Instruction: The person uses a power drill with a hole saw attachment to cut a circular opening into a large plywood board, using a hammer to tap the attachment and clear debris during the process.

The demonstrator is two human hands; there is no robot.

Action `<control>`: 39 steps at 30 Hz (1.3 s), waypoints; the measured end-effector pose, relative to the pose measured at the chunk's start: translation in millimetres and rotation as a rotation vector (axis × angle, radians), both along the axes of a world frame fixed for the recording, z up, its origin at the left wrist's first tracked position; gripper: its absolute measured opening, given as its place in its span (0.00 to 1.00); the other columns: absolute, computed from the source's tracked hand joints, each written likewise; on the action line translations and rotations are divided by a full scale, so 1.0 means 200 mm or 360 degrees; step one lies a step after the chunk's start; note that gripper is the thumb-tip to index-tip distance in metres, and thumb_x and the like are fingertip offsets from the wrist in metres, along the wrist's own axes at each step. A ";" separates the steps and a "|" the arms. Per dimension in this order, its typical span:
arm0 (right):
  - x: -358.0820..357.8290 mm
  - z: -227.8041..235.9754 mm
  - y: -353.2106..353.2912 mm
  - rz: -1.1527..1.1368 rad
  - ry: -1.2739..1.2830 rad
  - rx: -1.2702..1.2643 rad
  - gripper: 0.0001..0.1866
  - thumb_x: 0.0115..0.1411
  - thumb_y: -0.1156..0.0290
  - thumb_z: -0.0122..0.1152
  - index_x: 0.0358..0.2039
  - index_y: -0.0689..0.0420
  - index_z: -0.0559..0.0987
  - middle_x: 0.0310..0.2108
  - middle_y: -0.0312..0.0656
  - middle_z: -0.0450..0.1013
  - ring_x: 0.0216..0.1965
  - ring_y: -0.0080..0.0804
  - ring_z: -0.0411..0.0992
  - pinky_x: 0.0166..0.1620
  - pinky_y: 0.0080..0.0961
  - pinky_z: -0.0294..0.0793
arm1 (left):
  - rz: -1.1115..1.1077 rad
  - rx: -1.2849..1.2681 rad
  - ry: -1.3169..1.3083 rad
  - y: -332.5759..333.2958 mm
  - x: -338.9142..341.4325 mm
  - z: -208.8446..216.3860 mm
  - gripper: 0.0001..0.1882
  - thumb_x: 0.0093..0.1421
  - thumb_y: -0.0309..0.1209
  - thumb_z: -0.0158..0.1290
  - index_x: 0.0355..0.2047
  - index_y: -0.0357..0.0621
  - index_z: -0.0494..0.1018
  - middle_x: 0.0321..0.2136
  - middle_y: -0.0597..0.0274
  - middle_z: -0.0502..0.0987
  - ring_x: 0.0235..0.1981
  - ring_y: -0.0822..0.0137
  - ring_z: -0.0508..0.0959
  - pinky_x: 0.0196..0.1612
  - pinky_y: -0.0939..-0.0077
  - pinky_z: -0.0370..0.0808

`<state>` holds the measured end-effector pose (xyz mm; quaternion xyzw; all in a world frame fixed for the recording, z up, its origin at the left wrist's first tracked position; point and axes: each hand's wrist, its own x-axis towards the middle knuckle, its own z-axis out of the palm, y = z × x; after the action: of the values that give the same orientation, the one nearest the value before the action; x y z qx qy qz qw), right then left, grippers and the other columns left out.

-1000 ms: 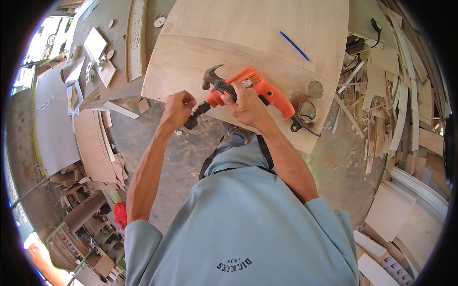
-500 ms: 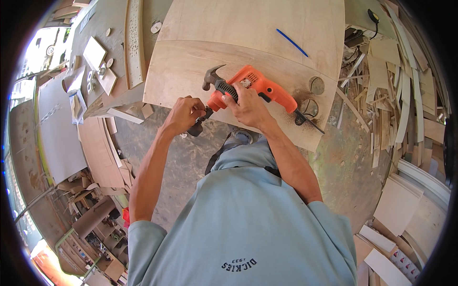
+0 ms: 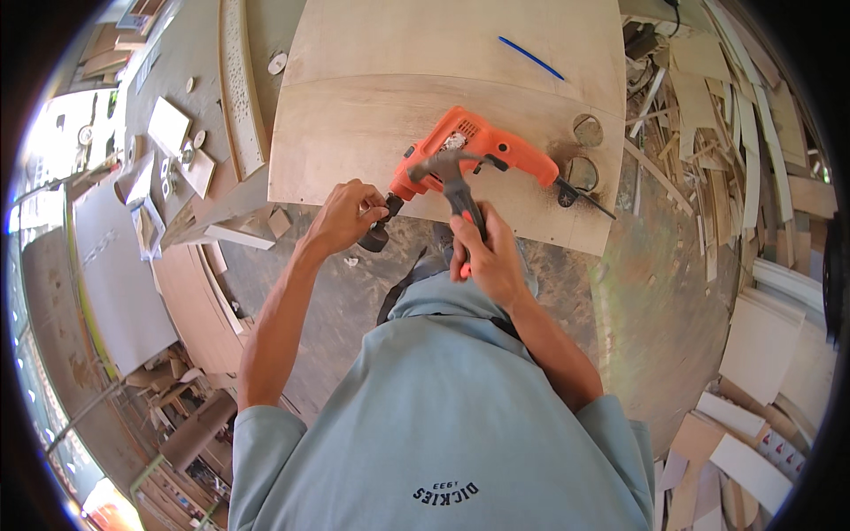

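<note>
An orange corded power drill lies on the pale plywood board. Its black chuck hangs past the board's near edge, with a dark round attachment at the tip, perhaps a hole saw. My left hand is closed at the chuck, thumb and fingertips pinched against it; anything small between them is hidden. A claw hammer is in my right hand, its fingers wrapped round the black and red handle. The hammer's head is raised in front of the drill body, slightly blurred.
A blue pen lies farther back on the board. Two round holes, the upper one and one by the drill's cord end, are cut at its right, with sawdust around. Wood offcuts are piled at right; panels lie at left.
The right hand has moved down and right off the drill body, now gripping the hammer by its handle. The hammer has swung right and turned. The left hand stays at the chuck.
</note>
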<state>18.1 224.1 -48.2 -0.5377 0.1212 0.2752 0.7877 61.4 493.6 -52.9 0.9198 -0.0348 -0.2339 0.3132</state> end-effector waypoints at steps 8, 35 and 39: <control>-0.27 -0.10 0.16 -0.0028 0.0131 -0.0115 0.15 0.72 0.61 0.57 0.43 0.62 0.69 0.19 0.36 0.66 0.13 0.27 0.69 0.17 0.24 0.65 | -0.0241 -0.0134 -0.0193 0.00 -0.01 -0.04 0.08 0.57 0.29 0.66 0.34 0.38 0.83 0.29 0.54 0.81 0.32 0.58 0.79 0.39 0.63 0.74; -0.34 -0.04 0.28 -0.0330 0.0006 -0.0362 0.14 0.71 0.65 0.56 0.39 0.66 0.69 0.15 0.40 0.69 0.11 0.25 0.69 0.15 0.29 0.67 | -0.0230 -0.0237 -0.0140 0.08 -0.05 -0.14 0.09 0.57 0.28 0.63 0.36 0.35 0.82 0.31 0.49 0.82 0.34 0.57 0.82 0.41 0.64 0.77; -0.33 -0.03 0.29 -0.0665 -0.0172 -0.0324 0.14 0.71 0.65 0.56 0.40 0.65 0.68 0.16 0.39 0.68 0.10 0.25 0.69 0.14 0.28 0.66 | -0.0147 -0.0340 -0.0063 0.04 -0.05 -0.10 0.09 0.58 0.27 0.63 0.36 0.35 0.82 0.32 0.50 0.82 0.35 0.57 0.82 0.41 0.64 0.77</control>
<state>-47.4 283.0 -54.8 -0.5915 0.2148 0.0633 0.7746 50.9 501.2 -72.6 0.8831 -0.1079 -0.2247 0.3976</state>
